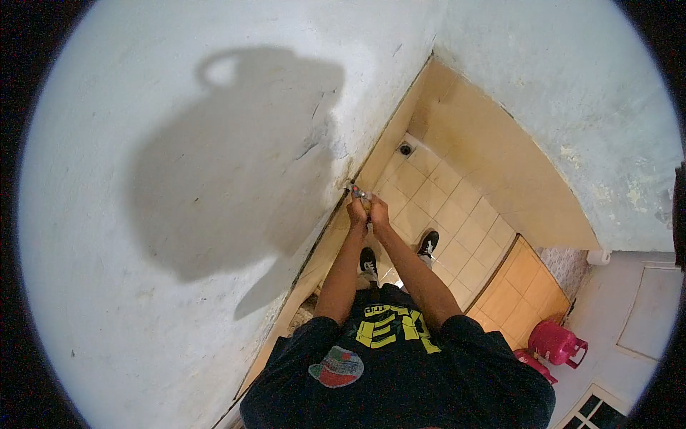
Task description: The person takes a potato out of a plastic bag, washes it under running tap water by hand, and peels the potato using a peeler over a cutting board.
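Observation:
My left hand [356,212] and my right hand [379,210] are held close together in front of me, beside the wall. Just beyond the fingers, a small tap-like fitting [359,191] with red and bluish parts sticks out from the wall. Both hands look closed, their fingers curled in towards each other right at this fitting. Whatever lies between them is too small and too hidden to name. Both forearms reach forward from the sleeves of a dark T-shirt [400,372] with yellow lettering.
A pale, stained wall [214,179] rises on the left, carrying a large shadow. Below is a tiled floor [450,207] with a round drain [406,149] near the corner. My shoes [428,243] stand on the tiles. Pink gas cylinders [554,342] sit at the lower right.

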A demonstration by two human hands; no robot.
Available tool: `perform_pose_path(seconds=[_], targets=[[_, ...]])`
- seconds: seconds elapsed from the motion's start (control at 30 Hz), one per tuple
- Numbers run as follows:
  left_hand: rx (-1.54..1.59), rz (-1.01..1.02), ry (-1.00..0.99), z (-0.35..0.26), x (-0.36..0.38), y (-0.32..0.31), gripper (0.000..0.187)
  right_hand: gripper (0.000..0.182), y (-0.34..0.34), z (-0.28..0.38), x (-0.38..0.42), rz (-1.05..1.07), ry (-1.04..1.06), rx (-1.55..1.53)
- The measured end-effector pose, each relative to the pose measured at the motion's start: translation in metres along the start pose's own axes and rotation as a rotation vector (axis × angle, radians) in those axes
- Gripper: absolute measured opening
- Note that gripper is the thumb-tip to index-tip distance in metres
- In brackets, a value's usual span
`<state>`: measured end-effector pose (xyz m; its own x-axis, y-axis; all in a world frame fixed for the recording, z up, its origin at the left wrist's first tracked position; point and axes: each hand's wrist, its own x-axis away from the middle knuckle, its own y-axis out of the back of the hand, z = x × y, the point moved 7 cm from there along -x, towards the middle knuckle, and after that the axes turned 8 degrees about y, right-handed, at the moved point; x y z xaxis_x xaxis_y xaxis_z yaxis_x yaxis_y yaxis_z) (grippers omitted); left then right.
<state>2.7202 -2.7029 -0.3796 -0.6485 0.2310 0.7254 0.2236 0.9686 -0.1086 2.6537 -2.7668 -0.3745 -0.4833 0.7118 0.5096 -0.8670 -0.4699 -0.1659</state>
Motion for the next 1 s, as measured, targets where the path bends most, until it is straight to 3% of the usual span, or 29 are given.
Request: perform_pose_path(seconds=[0.2,0.27,0.33,0.4,0.5,0.67,0.8,0.9,1.0], targets=[[-0.112,0.028,-0.237,-0.014,0.002,-0.005,0.062,0.033,-0.001,-0.001,-0.002,0.013,-0.001,-0.196],[-0.244,0.045,-0.393,0.013,-0.050,-0.002,0.063,0.034,-0.005,0.002,-0.002,0.021,-0.001,-0.280],[-0.393,0.000,-0.417,0.012,-0.060,-0.002,0.063,0.035,-0.004,0.014,0.007,0.032,-0.024,-0.218],[-0.559,-0.111,-0.302,0.008,-0.054,0.001,0.063,0.034,-0.005,0.016,0.006,0.068,0.013,-0.200],[-0.380,-0.046,-0.398,-0.013,-0.025,0.000,0.064,0.030,-0.006,0.001,-0.009,0.128,0.142,-0.144],[-0.192,0.053,-0.106,-0.011,-0.006,-0.004,0.055,0.026,-0.014,0.043,0.008,0.111,0.399,0.175],[0.206,0.246,-0.014,0.004,-0.005,-0.025,0.050,0.019,-0.004,0.061,0.000,0.014,0.508,0.145],[0.383,0.328,0.006,0.020,0.003,-0.033,0.047,0.039,0.002,0.076,-0.005,-0.094,0.312,0.487],[0.454,0.420,-0.026,0.022,0.004,-0.033,0.045,0.061,0.000,0.072,-0.016,-0.058,0.121,0.446]])
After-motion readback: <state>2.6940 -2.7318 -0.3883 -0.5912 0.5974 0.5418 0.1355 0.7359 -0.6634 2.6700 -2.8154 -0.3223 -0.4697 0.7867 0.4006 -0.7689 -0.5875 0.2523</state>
